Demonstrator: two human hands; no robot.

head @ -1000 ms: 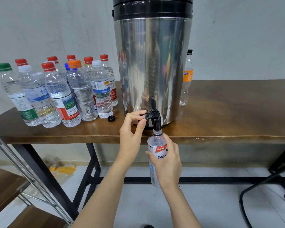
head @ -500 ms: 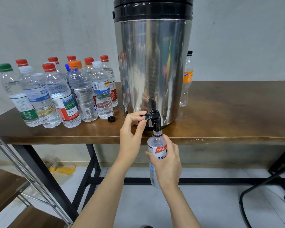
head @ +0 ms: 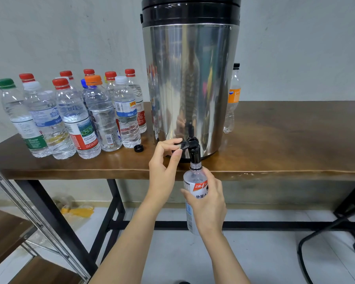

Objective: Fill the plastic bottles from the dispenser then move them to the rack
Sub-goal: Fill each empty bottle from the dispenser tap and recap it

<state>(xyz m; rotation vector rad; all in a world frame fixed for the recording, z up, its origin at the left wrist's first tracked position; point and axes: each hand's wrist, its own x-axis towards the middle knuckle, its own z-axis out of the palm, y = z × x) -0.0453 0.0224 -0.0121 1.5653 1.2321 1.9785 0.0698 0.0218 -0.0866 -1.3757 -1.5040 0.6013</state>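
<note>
Since one second ago almost nothing has moved: both hands stay at the tap in the same places, and the bottle is still under the spout.

At the lower left stands the rack (head: 6,232), with wooden shelves in a metal frame. Above it, on the left part of the counter (head: 285,140), a group of capped bottles (head: 70,119) stands upright and close together, with red, green, white, orange and blue caps. Just to the right of them a loose black cap (head: 139,148) lies on the counter.

The left hand (head: 164,171) pinches the black tap lever (head: 182,144) between thumb and curled fingers. The lever belongs to the steel dispenser (head: 191,78), which stands at the front edge of the counter. Its black spout (head: 194,154) points down over the edge.

The open bottle (head: 195,181) is held upright in front of the counter, its mouth right at the spout. The right hand (head: 209,206) grips it around the label, with fingers and thumb wrapped around its body. How full it is, I cannot tell.

Behind the dispenser on the right, an orange-labelled bottle (head: 233,99) with a black cap stands partly hidden.
</note>
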